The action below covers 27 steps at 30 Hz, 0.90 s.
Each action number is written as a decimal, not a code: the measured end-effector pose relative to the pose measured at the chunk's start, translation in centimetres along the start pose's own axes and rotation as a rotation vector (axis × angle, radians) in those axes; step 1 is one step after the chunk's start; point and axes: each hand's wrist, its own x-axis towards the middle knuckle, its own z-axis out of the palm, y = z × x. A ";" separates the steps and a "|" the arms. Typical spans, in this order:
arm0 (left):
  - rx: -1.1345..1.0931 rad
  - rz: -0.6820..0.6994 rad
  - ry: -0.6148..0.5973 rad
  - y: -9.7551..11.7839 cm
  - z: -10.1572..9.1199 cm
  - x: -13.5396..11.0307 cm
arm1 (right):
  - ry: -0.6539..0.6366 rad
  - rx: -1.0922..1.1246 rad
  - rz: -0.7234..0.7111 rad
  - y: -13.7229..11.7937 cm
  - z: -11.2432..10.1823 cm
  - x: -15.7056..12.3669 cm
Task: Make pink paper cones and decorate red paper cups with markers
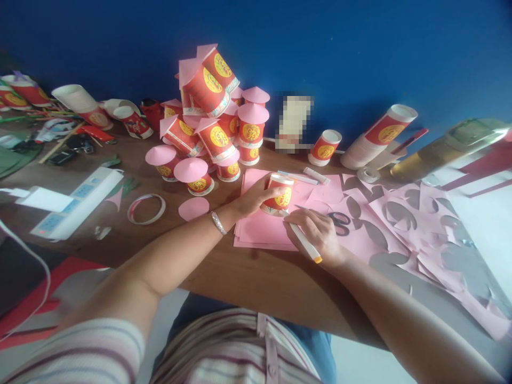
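Observation:
A red and white paper cup [283,198] with a yellow emblem stands on a stack of pink paper [262,232]. My left hand [256,197] is wrapped round its side and steadies it. In my right hand [314,229] is a white marker [304,242] with an orange end; its tip is at the lower edge of the cup, and whether it touches cup or paper I cannot tell. Just right of that hand lie scissors with dark handles [340,223]. A pink paper disc [193,209] rests on the table left of the stack.
Several cups with pink cone tops [192,172] are piled at the back. A stack of cups [376,133] leans at the back right, near cut pink scraps [420,234]. To the left lie a tape roll [163,209] and a power strip [78,202].

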 end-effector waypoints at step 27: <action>0.000 0.018 -0.011 -0.3 -0.2 0.1 | -0.054 -0.016 0.006 -0.2 0.2 -0.2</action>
